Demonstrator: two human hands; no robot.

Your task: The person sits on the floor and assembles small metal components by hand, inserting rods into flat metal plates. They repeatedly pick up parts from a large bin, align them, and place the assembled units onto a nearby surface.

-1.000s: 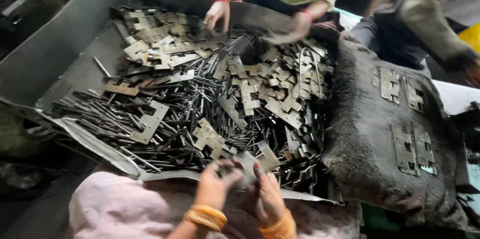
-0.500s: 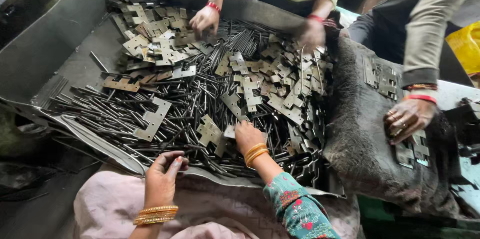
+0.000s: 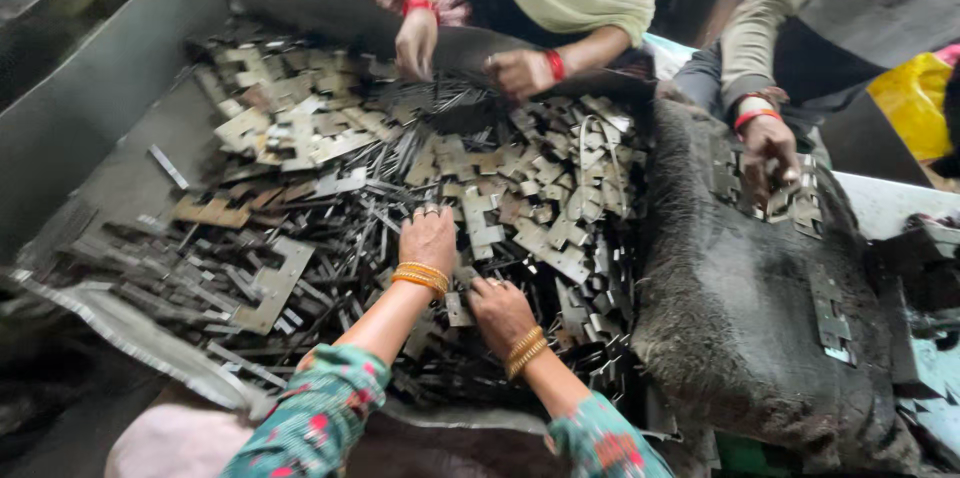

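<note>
The person's left hand (image 3: 428, 238) lies palm down on a heap of flat metal hinge plates (image 3: 520, 208) and thin dark metal rods (image 3: 300, 268), fingers spread and pressing into the pile rather than closed around any one piece. The right hand (image 3: 500, 313) rests just to its right and nearer, knuckles up, fingers curled down among the plates; whether it pinches a plate cannot be told. Both wrists wear gold bangles, and green patterned sleeves come in from the near edge.

Half a second earlier the left hand hung back at the near rim, away from the heap, while only the right was in among the plates. Now both are in the pile, close together, which suggests sorting or gathering of plates is under way with both hands.

The heap fills a large grey metal tray (image 3: 90, 118) with raised walls on the far and left sides. At the far side, a second person's two hands (image 3: 415, 43) reach into the same pile. To the right lies a dark, worn sack (image 3: 740, 318) with a few hinge plates on top, where a third person's hand (image 3: 770, 148) with a red wristband handles plates, higher up the sack than before
</note>
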